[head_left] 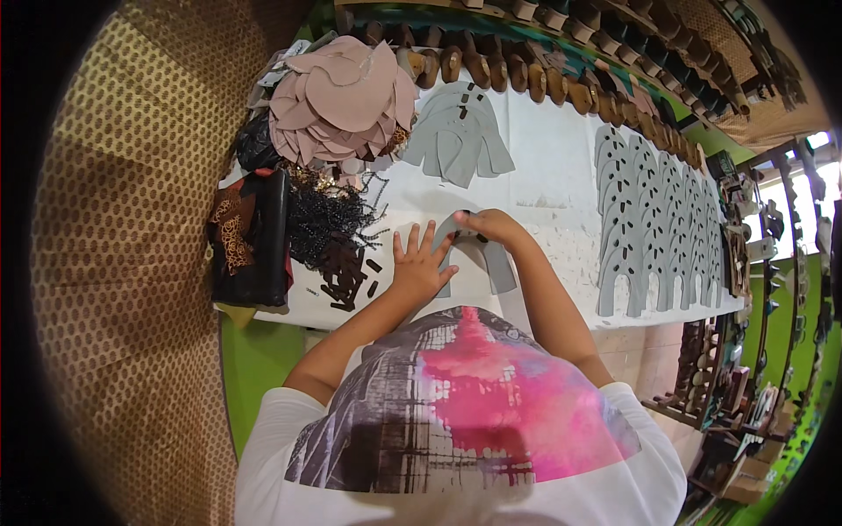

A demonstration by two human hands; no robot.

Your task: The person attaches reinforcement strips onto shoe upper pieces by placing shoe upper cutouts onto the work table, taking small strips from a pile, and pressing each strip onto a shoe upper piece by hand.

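Note:
In front of my body a grey U-shaped shoe-upper piece [500, 266] lies on the white table, its curve pointing away from me. My left hand [419, 267] rests flat with spread fingers over its left arm. At the top of the curve my right hand [493, 228] has its fingers drawn together on the piece's edge, by small dark strips [465, 234]. Its underside is hidden. Left of my left hand lies a loose pile of dark brown strips [344, 276]. Farther out, several similar grey pieces [460, 136] overlap in a fan, with dark strips on top.
Rows of grey pieces with dark spots [618, 228] cover the table's right side. Shoe lasts [495, 72] line the far edge. Pink cut pieces [342, 96], black beaded trim [329, 210] and a black box-like item [267, 237] crowd the left. Shelves [702, 359] stand at right.

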